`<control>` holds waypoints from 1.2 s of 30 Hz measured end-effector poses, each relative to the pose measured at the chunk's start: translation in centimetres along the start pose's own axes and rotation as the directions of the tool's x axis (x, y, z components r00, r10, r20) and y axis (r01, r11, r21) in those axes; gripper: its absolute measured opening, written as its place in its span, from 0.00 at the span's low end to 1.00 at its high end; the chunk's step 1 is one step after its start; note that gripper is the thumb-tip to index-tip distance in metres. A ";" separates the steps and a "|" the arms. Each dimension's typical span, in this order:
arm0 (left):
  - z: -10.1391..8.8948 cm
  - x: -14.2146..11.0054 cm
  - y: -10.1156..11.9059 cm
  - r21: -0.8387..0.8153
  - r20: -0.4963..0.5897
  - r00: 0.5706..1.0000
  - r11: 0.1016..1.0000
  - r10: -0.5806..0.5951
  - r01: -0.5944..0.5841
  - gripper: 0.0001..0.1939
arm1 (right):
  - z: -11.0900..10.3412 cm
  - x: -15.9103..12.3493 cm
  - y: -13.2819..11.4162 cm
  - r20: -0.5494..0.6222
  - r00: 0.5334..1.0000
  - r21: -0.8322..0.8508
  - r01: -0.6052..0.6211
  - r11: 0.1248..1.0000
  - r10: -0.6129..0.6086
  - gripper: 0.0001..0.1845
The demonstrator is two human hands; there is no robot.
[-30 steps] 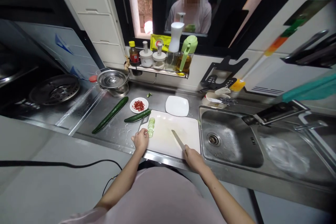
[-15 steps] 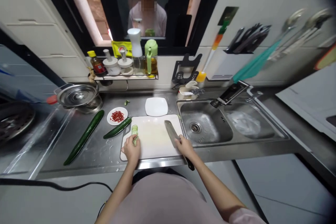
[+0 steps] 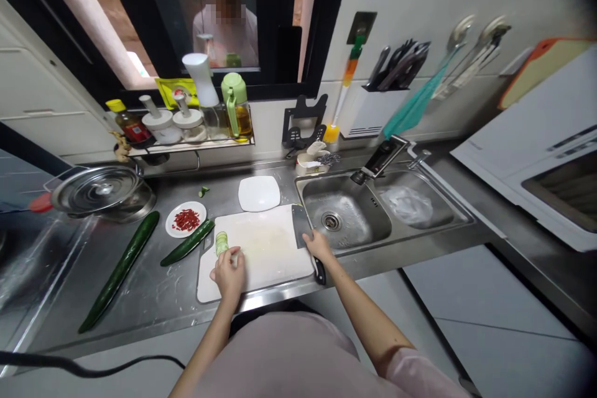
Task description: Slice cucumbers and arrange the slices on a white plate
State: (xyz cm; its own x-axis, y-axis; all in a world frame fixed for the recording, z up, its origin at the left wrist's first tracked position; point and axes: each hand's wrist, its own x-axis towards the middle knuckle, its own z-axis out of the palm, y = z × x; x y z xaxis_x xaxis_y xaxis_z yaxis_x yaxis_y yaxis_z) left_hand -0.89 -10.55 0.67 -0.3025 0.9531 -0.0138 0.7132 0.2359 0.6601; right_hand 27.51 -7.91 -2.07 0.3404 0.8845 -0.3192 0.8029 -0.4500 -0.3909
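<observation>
A short row of pale green cucumber slices (image 3: 221,241) lies at the left of the white cutting board (image 3: 265,239). My left hand (image 3: 229,275) is at the near end of that row, its curled fingers on the nearest slices and partly hiding them. At the board's right edge my right hand (image 3: 319,246) is closed on a kitchen knife (image 3: 301,227), where blade meets black handle. The broad blade lies flat, pointing away from me. A cut cucumber piece (image 3: 189,242) rests against the board's left side, and a whole cucumber (image 3: 121,270) lies farther left.
A plate of chopped red pieces (image 3: 170,224) and a white square plate (image 3: 259,194) stand behind the board. The sink (image 3: 359,217) adjoins it on the right. A lidded steel pot (image 3: 105,193) is at left. Bottles and jars stand on a rack (image 3: 196,146) under the window.
My view has swung to the right. The knife has turned straighter and moved nearer the board's right edge. My left hand has drawn slightly toward me, baring more slices.
</observation>
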 end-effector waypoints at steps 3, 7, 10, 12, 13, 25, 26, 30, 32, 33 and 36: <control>0.5 0.1 0.3 0.008 0.012 1.000 1.000 0.003 -0.003 0.12 | -0.3 -0.2 -0.1 -0.001 1.000 -0.061 0.010 0.998 -0.010 0.22; 1.1 0.4 1.1 0.003 0.016 1.000 1.000 0.010 -0.010 0.12 | -0.8 -0.6 -0.5 -0.006 1.000 -0.083 0.030 0.996 -0.030 0.23; 1.6 1.2 2.0 -0.005 0.019 1.000 1.000 0.006 -0.006 0.12 | -0.9 -0.9 -1.2 -0.030 0.997 -0.093 0.072 0.993 -0.075 0.23; 2.0 2.0 2.6 -0.006 0.023 1.000 1.000 -0.011 0.011 0.12 | -1.0 -1.3 -1.7 -0.035 0.996 -0.131 0.075 0.989 -0.080 0.21; 2.2 2.5 2.9 -0.007 0.025 0.999 1.000 -0.021 0.021 0.12 | -1.0 -1.4 -2.0 -0.029 0.997 -0.160 0.060 0.985 -0.065 0.20; 5.0 11.3 5.6 0.133 0.028 0.989 0.981 -0.148 0.143 0.21 | -4.8 4.4 -7.1 -0.080 0.987 -0.187 0.121 0.975 -0.138 0.20; 5.3 12.2 5.7 0.157 0.041 0.988 0.978 -0.148 0.140 0.22 | -5.1 5.6 -8.0 -0.066 0.987 -0.174 0.130 0.976 -0.143 0.20; 6.2 15.4 5.9 0.253 0.110 0.981 0.959 -0.160 0.128 0.24 | -4.9 9.9 -11.4 0.019 0.986 -0.169 0.166 0.972 -0.165 0.20; 6.6 16.5 6.0 0.284 0.147 0.976 0.952 -0.162 0.115 0.23 | -4.3 11.5 -12.6 0.052 0.986 -0.164 0.163 0.973 -0.156 0.20; 6.9 16.9 6.1 0.297 0.162 0.974 0.949 -0.161 0.108 0.23 | -3.9 12.2 -13.0 0.065 0.987 -0.160 0.157 0.975 -0.148 0.19; 7.5 17.8 6.2 0.330 0.194 0.968 0.940 -0.158 0.087 0.21 | -2.8 13.8 -13.8 0.080 0.990 -0.150 0.130 0.980 -0.119 0.18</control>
State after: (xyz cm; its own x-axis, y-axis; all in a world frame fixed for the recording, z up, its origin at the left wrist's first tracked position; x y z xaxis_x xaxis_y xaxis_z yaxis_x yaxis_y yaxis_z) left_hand 2.82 9.31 -1.11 -0.2827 0.9222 -0.2639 0.8525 0.3677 0.3716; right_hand 22.49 10.85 1.34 0.2023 0.9188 -0.3390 0.9046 -0.3079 -0.2946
